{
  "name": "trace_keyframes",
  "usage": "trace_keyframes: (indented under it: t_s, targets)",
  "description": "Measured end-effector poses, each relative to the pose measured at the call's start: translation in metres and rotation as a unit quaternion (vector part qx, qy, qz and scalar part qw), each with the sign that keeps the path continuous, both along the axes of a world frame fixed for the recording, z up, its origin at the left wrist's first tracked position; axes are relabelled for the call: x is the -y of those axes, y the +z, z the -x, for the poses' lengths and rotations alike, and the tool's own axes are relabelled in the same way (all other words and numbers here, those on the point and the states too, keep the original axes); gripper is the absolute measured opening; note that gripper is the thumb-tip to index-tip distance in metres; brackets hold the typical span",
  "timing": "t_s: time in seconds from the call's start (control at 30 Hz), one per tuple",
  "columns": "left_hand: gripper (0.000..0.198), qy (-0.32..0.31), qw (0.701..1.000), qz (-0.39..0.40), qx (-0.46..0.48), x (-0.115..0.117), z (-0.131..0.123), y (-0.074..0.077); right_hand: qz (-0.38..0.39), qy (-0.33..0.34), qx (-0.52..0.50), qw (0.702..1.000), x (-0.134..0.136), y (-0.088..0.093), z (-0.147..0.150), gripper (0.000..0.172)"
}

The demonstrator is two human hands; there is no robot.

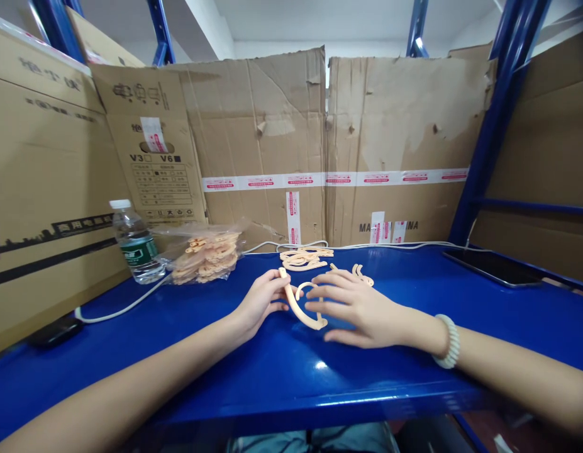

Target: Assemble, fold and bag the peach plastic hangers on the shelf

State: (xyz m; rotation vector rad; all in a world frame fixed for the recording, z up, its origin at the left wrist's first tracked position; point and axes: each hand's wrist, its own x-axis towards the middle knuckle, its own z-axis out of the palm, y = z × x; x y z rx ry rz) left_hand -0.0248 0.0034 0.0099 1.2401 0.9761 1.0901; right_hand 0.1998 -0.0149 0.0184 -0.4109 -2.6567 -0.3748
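Between my hands, raised over the blue table, is a curved cream-coloured piece (299, 313) with a second, thinner curved part beside it; I cannot tell whether the two are joined. My left hand (260, 302) pinches the upper left end of the curved piece. On its other side is my right hand (355, 307), palm down with the fingers spread; its fingertips overlap the thinner part, and whether they touch it cannot be seen. Behind my hands lies a pile of similar cream pieces (303, 258). A few more loose curved pieces (361, 275) show just beyond my right hand.
A clear plastic bag (209, 255) full of cream pieces lies at the left, next to a water bottle (136, 245). A black tablet or phone (492, 267) lies at the right. White cable (126, 309) runs to a dark device (55, 332). Cardboard (263, 145) walls the back.
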Motion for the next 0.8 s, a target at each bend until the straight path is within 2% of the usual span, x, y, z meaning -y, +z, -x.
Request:
trace_keyframes:
  t_s: [0.13,0.2,0.27,0.3,0.33,0.4,0.47,0.5,0.53,0.6,0.67,0.8]
  targets:
    - [0.014,0.002,1.000,-0.002,0.003,0.002,-0.002,-0.001,-0.025,-0.029,0.037,0.999,0.001,-0.007,0.004,0.025]
    - [0.022,0.035,0.999,-0.020,-0.004,0.001,-0.003,-0.003,-0.035,-0.043,0.024,0.998,-0.002,-0.008,0.002,0.023]
    - [0.033,0.102,0.990,-0.093,-0.032,0.000,-0.003,-0.004,-0.040,-0.054,0.006,0.998,-0.005,-0.008,0.000,0.023]
    - [0.038,0.139,0.975,-0.159,-0.067,0.000,-0.002,-0.004,-0.040,-0.060,0.000,0.997,-0.005,-0.008,-0.001,0.023]
    - [0.041,0.169,0.949,-0.241,-0.118,0.001,-0.001,-0.004,-0.039,-0.065,-0.004,0.997,-0.006,-0.008,-0.001,0.024]
    - [0.038,0.177,0.855,-0.421,-0.244,0.006,0.002,-0.003,-0.038,-0.074,-0.009,0.996,-0.006,-0.009,-0.002,0.025]
    - [0.032,0.105,0.745,-0.559,-0.348,0.013,0.002,-0.002,-0.035,-0.079,-0.016,0.996,-0.006,-0.012,-0.001,0.025]
    - [0.030,0.056,0.703,-0.596,-0.385,0.016,0.001,-0.002,-0.035,-0.079,-0.020,0.996,-0.006,-0.013,-0.001,0.024]
    - [0.029,0.016,0.672,-0.611,-0.418,0.019,0.000,-0.003,-0.036,-0.077,-0.023,0.996,-0.006,-0.014,0.000,0.024]
    - [0.023,-0.031,0.641,-0.604,-0.473,0.023,-0.003,-0.007,-0.040,-0.070,-0.028,0.996,-0.005,-0.017,0.001,0.025]
    - [0.014,-0.040,0.635,-0.583,-0.506,0.022,-0.006,-0.011,-0.045,-0.067,-0.033,0.996,-0.004,-0.019,0.003,0.025]
    - [0.015,-0.062,0.627,-0.561,-0.537,0.019,-0.007,-0.017,-0.035,-0.066,-0.033,0.997,-0.002,-0.020,0.005,0.027]
